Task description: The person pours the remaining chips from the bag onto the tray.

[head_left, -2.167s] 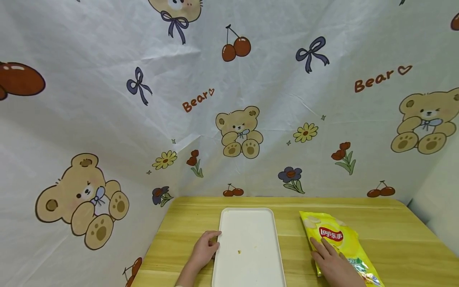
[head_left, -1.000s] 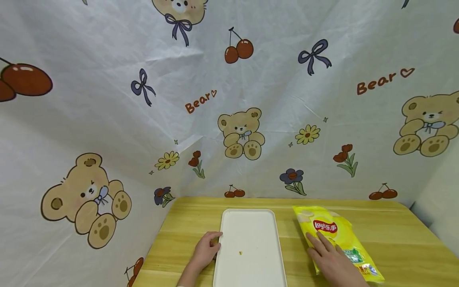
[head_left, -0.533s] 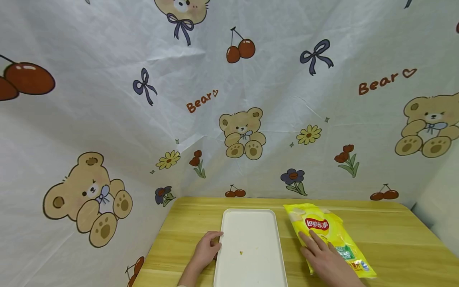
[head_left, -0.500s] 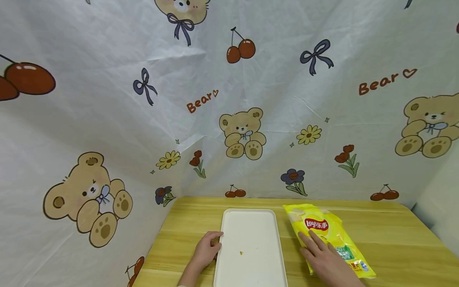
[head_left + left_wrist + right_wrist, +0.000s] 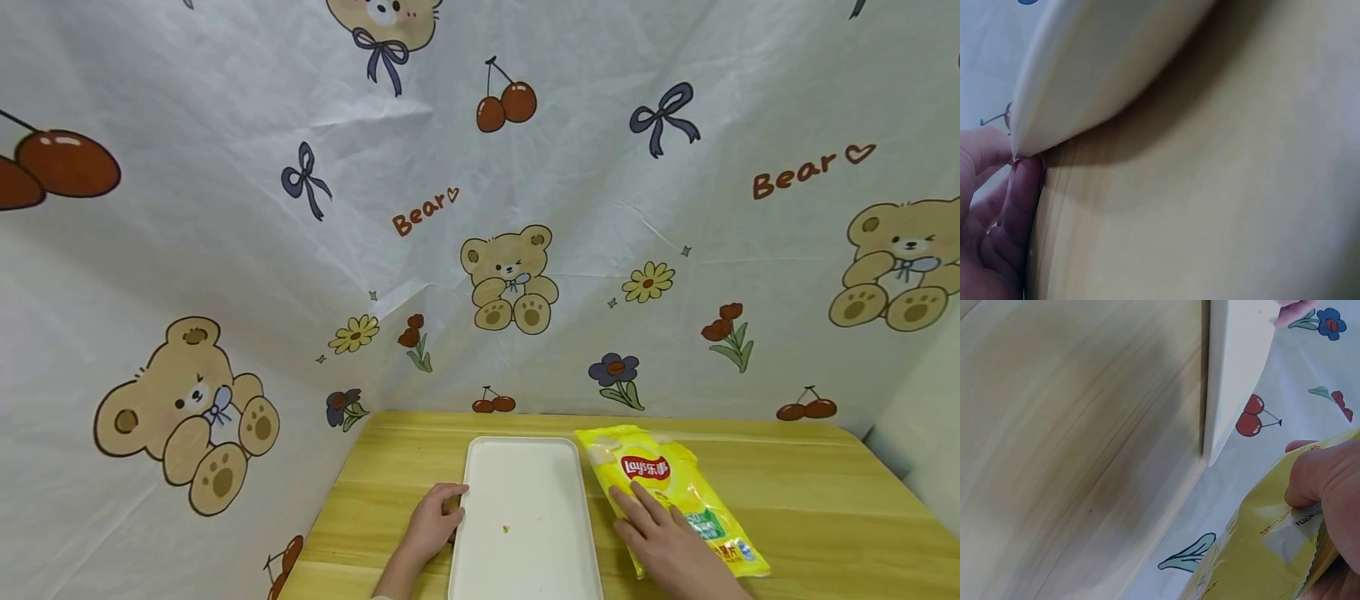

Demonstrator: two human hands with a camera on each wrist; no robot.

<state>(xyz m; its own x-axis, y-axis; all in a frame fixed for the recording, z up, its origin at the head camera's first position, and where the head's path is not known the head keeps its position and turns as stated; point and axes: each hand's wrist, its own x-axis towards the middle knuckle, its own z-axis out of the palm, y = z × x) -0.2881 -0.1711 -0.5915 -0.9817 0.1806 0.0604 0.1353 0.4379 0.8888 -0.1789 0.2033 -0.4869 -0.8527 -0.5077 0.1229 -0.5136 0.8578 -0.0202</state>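
A white rectangular tray lies on the table, a small brown crumb on its surface. My left hand pinches the tray's left rim; in the left wrist view its thumb and fingers meet at the tray edge. To the right of the tray, my right hand holds a yellow bag of Lay's potato chips, fingers spread over the printed front. The right wrist view shows the thumb on the back of the chip bag, near its seam. Whether the bag is unsealed cannot be seen.
Under everything is a light wooden table. A white curtain printed with bears, cherries and flowers hangs behind it and along the left side. The bag's upper left corner comes close to the tray's right edge.
The chip bag and my right hand have moved left, closer to the tray. My left hand and the tray have stayed in place; the whole view has shifted slightly.
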